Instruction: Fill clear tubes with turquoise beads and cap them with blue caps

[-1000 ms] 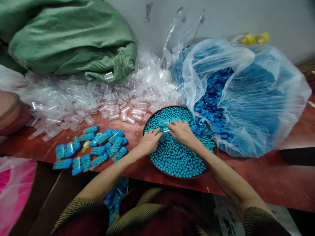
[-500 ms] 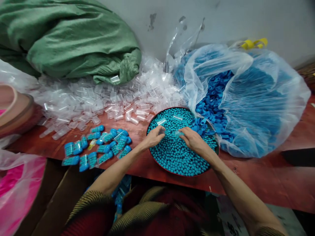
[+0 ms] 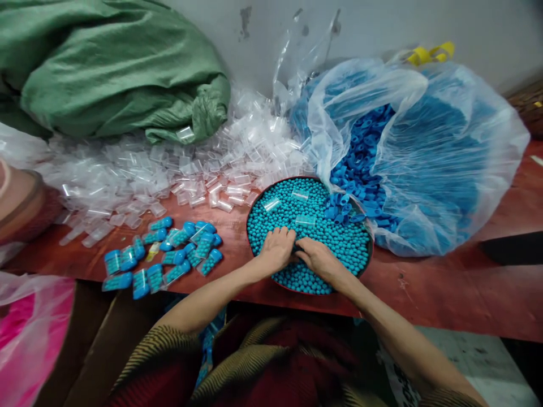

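Note:
My left hand (image 3: 276,249) and my right hand (image 3: 317,259) meet over the near part of a round, dark-rimmed tray (image 3: 247,223) full of small turquoise beads (image 3: 335,243). The fingers of both hands are curled, tips close together and low against the beads. Whatever is between them is hidden. Just beyond the fingers a clear plastic tube (image 3: 305,221) lies on the beads. Two more clear tubes rest farther back, one on the left (image 3: 272,204) and one in the middle (image 3: 300,195). Blue caps (image 3: 341,208) spill onto the tray's right side.
Left on the red table (image 3: 428,288) lie several bead-filled tubes with blue caps (image 3: 176,257). Behind is a heap of clear tubes (image 3: 139,169) under a green sack (image 3: 123,73). A translucent bag of blue caps (image 3: 449,169) stands right; a pink tub (image 3: 25,198) sits far left.
Both hands have come nearer to me and closer together. The clear tube that was at my right fingertips now lies on the beads. The whole view has shifted slightly.

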Demonstrator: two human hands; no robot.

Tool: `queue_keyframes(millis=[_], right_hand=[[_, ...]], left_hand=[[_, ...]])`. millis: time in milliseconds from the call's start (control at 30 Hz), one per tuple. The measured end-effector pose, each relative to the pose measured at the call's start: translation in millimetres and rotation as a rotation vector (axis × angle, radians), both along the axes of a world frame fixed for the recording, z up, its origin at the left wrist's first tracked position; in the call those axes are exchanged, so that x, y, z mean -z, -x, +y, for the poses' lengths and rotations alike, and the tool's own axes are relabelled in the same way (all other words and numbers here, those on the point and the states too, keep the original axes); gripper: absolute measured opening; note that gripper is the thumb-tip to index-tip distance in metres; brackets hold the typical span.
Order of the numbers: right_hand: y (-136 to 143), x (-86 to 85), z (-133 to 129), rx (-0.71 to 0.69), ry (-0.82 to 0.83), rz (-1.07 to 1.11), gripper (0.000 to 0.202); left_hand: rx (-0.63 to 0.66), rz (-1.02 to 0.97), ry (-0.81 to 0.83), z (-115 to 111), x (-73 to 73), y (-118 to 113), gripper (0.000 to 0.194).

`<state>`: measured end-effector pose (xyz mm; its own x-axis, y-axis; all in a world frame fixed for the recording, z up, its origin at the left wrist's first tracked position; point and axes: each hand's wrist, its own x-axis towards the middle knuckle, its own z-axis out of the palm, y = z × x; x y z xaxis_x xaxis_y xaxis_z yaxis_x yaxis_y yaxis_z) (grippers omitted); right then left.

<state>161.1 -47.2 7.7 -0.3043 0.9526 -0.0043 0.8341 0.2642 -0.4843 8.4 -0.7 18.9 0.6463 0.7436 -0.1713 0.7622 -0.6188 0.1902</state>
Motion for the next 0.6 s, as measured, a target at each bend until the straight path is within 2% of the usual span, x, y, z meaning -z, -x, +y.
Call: queue_keyframes(millis=[67,133,200,233,333,467,533,600], right_hand=[[-9.7,-11.0,5.1,0.078,-0.063,-0.007,0.016],[-18.2,-22.0,17.5,0.298,-0.101,-0.069,0.023],[-22.0,-28.0,34.3,0.458,-0.042,-0.178,0.031],[-21.7,-28.2,42.5,0.458,-0.007,-0.224,0.033],[-14.6,-19.5,57.9,0.303,-0.010,-0.280,0.026],[-6.3,0.1,53.6,0.009,-0.134,-0.256,0.033],[-6.2,7.4,48.7,-0.114,-0.134,-0.194,0.036],[-7.9,10.6,46.4,-0.156,-0.089,-0.095,0.034]], left_hand=[[0.013,-0.007,-0.032,-4.1,2.3,-2.1,0.041],[0.019,-0.009,-0.058,-6.2,4.1,-2.3,0.039],[0.019,-0.006,-0.091,-7.3,7.1,-1.9,0.037],[0.025,-0.009,-0.116,-7.6,9.6,-1.6,0.035],[0.078,-0.063,-0.227,-7.6,21.1,0.0,0.029],[0.144,-0.142,-0.288,-4.8,36.4,5.1,0.026],[0.155,-0.159,-0.273,-3.5,38.0,7.5,0.030],[0.122,-0.152,-0.229,-2.7,34.0,8.3,0.034]])
